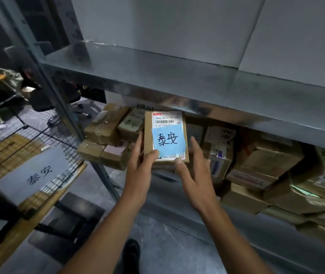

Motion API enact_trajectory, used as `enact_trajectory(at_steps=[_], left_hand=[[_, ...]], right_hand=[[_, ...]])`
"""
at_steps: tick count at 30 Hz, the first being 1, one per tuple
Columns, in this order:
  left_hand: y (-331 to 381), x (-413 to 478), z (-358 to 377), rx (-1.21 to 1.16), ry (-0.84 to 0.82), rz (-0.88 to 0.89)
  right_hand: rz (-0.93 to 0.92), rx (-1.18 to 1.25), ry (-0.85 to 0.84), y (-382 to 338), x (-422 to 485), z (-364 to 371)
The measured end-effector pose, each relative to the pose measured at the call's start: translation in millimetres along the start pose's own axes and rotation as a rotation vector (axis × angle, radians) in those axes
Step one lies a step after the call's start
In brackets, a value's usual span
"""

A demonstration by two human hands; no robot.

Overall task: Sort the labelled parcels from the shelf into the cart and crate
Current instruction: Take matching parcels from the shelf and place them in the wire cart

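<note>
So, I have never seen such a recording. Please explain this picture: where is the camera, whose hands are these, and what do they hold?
No machine here: a person wears one camera on the head, so you look down along their arms. The left hand and right hand grip a small cardboard parcel with a blue note bearing handwritten characters. Behind it, many more parcels are heaped on the lower level of a metal shelf. At the left stands a wire cart with a sign showing the same characters.
</note>
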State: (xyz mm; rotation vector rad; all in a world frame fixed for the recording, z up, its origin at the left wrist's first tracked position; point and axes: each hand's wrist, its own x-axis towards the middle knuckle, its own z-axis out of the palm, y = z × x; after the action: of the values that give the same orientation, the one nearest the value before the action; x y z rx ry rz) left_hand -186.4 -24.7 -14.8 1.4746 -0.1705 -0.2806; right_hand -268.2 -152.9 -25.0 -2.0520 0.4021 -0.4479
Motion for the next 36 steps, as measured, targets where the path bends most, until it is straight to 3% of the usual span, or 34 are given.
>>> enact_trajectory(at_steps=[11, 24, 36], left_hand=[[5.7, -50.7, -99.3, -0.046, 0.266, 0.078], [37.0, -48.7, -275.6, -0.064, 0.473, 0.167], [56.8, -46.6, -434.8, -0.057, 0.582, 0.128]], right_hand=[[-0.134, 0.260, -0.214, -56.8, -21.0, 81.5], [-0.234, 0.274, -0.325, -159.3, -9.5, 251.4], [-0.299, 0.214, -0.432, -248.2, -15.4, 389.9]])
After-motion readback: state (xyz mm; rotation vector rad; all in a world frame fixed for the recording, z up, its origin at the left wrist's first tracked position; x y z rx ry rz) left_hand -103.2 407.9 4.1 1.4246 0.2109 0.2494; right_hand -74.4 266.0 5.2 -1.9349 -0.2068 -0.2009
